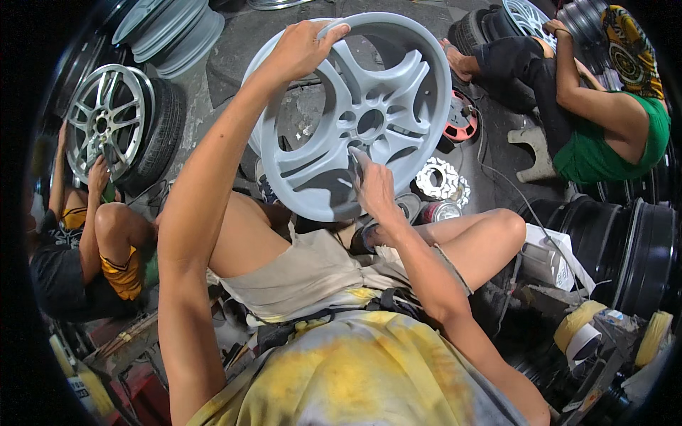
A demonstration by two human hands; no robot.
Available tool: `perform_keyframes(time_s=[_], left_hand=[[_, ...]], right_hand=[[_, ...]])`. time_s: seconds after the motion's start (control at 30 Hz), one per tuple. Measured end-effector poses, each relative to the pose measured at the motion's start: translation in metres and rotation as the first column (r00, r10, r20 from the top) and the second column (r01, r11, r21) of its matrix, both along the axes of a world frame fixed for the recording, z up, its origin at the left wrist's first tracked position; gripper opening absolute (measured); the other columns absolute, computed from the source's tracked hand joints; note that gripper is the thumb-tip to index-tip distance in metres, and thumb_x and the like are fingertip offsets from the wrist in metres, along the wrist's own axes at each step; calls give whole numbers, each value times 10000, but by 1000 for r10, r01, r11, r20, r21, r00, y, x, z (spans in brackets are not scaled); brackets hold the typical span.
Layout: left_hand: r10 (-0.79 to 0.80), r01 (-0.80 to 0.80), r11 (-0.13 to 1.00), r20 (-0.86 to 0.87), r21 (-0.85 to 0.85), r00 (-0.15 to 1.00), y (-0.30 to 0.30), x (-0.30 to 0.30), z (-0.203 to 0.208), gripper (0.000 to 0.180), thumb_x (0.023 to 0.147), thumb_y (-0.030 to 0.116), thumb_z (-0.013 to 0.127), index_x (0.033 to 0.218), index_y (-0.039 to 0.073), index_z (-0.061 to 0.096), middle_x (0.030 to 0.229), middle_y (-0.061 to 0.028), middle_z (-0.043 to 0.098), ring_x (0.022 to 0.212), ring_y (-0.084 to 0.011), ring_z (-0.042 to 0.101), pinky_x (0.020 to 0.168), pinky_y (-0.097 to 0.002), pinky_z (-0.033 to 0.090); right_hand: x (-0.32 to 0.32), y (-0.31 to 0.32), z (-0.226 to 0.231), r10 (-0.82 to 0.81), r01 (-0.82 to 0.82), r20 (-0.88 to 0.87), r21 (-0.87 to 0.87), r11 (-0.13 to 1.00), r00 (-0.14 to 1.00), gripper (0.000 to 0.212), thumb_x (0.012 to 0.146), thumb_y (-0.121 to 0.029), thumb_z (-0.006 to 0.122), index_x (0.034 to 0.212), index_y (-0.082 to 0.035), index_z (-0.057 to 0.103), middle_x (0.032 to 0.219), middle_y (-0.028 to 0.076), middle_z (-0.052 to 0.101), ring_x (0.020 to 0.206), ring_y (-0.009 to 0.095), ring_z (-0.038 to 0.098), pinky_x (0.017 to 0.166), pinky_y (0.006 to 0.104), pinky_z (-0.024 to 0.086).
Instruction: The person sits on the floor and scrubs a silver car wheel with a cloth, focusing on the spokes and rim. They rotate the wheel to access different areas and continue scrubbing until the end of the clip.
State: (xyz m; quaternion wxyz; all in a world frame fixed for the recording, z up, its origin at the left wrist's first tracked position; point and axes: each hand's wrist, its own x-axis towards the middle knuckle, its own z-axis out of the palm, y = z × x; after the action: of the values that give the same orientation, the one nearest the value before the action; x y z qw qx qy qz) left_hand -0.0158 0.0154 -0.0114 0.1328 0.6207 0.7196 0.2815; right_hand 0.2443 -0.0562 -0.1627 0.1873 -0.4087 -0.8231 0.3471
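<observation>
My left hand (307, 48) grips the grey wheel (371, 102), seemingly coated, smoothing unfinished; below, my right hand (375, 186), hold unclear, meets spokes.

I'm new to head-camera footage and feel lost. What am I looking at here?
There is no machine: a person works with two bare hands. The single picture comes from a fisheye camera on their head, looking down, so edges bend. The left hand grips the upper edge of a grey wheel rim; the right hand is at its lower spokes, and whether it holds something small is unclear. On the floor, to the right, are notched silver rings. Other people sit on both sides.
</observation>
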Motion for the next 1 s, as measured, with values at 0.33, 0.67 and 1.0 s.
perform_keyframes(time_s=[0.33, 0.67, 1.0], left_hand=[[15, -15, 996, 2, 83, 1000, 4, 4, -10, 554, 1036, 521, 506, 1159, 26, 721, 807, -146, 703, 779, -256, 671, 784, -426, 521], [18, -18, 986, 1, 164, 1000, 5, 11, -7, 549, 1040, 504, 503, 1082, 4, 725, 767, -158, 689, 734, -277, 665, 771, -429, 519], [-2, -2, 992, 32, 125, 999, -3, 10, -4, 572, 1038, 528, 498, 1106, 1, 710, 790, -167, 678, 755, -264, 642, 781, -418, 510]], right_hand=[[13, -17, -21, -52, 49, -101, -35, 998, 993, 517, 893, 3, 545, 1389, -135, 584, 853, 284, 672, 834, 503, 649, 725, 542, 503], [21, -17, -21, -19, 20, -34, 52, 998, 999, 461, 888, -40, 598, 1341, -123, 618, 804, 289, 652, 787, 493, 644, 693, 551, 499], [14, -24, -3, -42, 33, -178, -56, 998, 983, 403, 908, -28, 569, 1305, -74, 615, 819, 293, 662, 802, 494, 652, 700, 548, 503]])
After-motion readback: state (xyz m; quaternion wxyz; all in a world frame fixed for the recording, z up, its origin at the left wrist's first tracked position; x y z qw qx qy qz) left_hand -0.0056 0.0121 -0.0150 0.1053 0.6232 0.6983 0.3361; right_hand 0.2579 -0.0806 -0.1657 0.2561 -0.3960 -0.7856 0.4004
